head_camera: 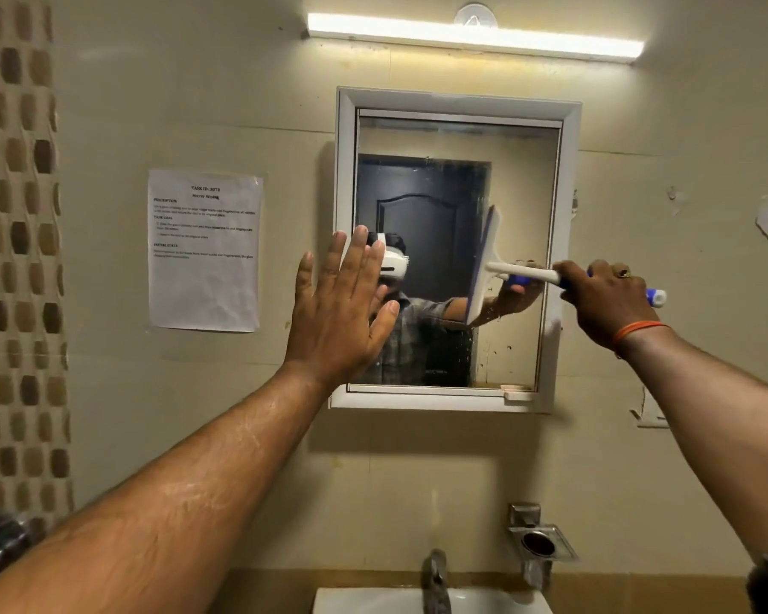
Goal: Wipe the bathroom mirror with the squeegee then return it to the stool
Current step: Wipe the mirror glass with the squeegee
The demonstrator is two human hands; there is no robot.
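The right hand (604, 299) grips the squeegee (488, 263) handle, its flat blade upright against the mirror (519, 170) glass right of centre. The left hand (338, 312), fingers straight, lies flat over the white frame's left edge.

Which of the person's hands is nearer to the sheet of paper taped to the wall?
Left. The left hand is flat at the mirror's left edge, just right of the paper. The right hand grips the squeegee at the mirror's far right side.
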